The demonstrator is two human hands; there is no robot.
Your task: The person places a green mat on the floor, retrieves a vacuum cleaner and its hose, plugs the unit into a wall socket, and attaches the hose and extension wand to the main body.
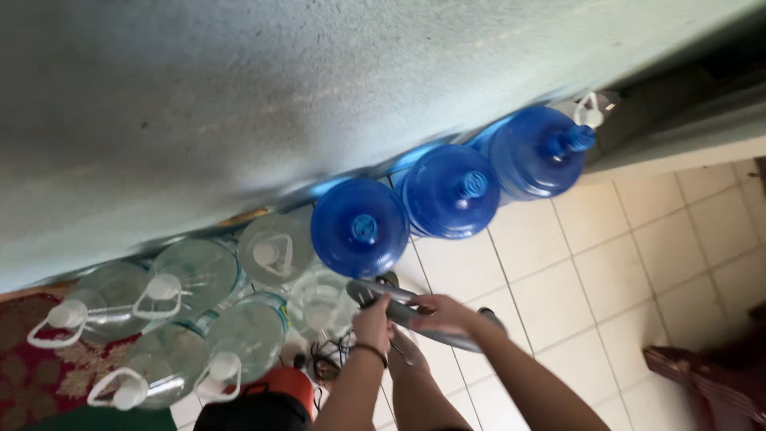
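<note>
Both my hands hold a long grey tube (415, 318) that lies slanted over the tiled floor (590, 263). My left hand (373, 319), with a thin band on its wrist, grips the tube near its upper left end. My right hand (444, 313) is closed over the tube's middle, just to the right. Below the hands sits an orange and black machine (275, 399) with dark cables beside it. One of my legs shows between my forearms.
Three large blue water jugs (361, 227) (452, 191) (541, 152) stand along the grey-green wall (319, 88). Left of them are several clear jugs (191, 275) with white caps. A red patterned rug (32, 359) lies far left, a dark red object (702, 375) bottom right.
</note>
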